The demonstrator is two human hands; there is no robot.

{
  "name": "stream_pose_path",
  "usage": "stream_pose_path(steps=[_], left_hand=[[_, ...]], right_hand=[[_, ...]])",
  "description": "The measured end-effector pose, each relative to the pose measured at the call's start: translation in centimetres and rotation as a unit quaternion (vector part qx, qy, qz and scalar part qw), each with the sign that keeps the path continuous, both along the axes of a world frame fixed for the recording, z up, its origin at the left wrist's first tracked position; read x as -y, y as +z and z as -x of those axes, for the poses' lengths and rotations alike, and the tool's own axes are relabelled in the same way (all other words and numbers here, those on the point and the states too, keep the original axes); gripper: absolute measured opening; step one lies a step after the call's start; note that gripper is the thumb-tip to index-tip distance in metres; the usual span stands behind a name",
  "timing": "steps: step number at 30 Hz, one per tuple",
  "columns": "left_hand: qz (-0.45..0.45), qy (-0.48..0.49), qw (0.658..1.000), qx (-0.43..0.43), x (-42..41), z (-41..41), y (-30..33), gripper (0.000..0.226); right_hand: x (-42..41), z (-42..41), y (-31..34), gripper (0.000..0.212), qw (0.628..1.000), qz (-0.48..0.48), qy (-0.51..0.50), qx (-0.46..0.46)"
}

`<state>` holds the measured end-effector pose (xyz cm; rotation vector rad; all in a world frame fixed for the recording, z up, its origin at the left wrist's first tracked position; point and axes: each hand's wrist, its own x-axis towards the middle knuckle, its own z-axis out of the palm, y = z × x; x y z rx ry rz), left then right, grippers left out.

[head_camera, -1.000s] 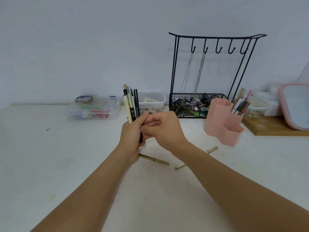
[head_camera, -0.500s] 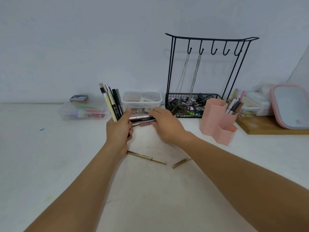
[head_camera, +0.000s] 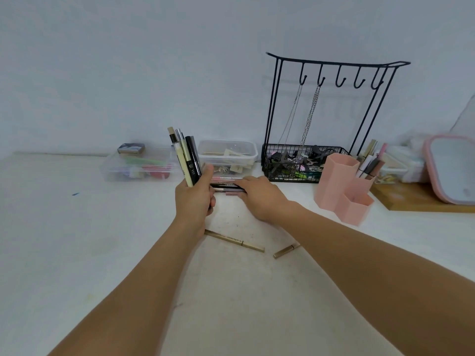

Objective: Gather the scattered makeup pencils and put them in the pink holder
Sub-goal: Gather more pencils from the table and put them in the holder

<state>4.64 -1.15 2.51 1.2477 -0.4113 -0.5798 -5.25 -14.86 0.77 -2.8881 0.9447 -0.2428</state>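
My left hand [head_camera: 193, 199] grips an upright bundle of makeup pencils [head_camera: 185, 156], beige, silver and black, their tops fanning above my fist. My right hand [head_camera: 259, 196] lies over a small pile of pencils [head_camera: 226, 186] on the white table, fingers curled on their right ends. Two gold pencils lie nearer me: a long one [head_camera: 235, 241] and a short one [head_camera: 285, 251] partly under my right forearm. The pink holder [head_camera: 339, 181] stands to the right, with a few pencils in its back compartment.
A black wire jewellery stand [head_camera: 331, 104] with chains and a basket sits behind the holder. Two clear plastic boxes [head_camera: 138, 165] [head_camera: 228, 152] stand at the back. A pink-framed mirror [head_camera: 452, 168] rests on a wooden board [head_camera: 416, 199] at far right.
My hands parted from a shared grip on the bundle. The left hand keeps the bundle and moved left; the right hand reached forward and came down on the pencils lying on the table.
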Motion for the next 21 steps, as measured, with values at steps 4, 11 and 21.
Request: stream_pose_path(steps=[4,11,21], left_hand=[[-0.007,-0.001,1.0,0.0,-0.1,0.0,0.1,0.038],[-0.014,-0.021,1.0,0.016,0.0,0.9,0.2,0.029],[-0.016,-0.014,0.999,0.03,0.0,0.8,0.0,0.026]], right_hand=[[-0.8,2.1,-0.1,0.031,1.0,0.006,0.017,0.018],[-2.4,5.2,1.1,0.026,0.999,-0.021,0.018,0.045],[-2.4,5.1,1.9,0.015,0.995,0.051,0.057,0.069]])
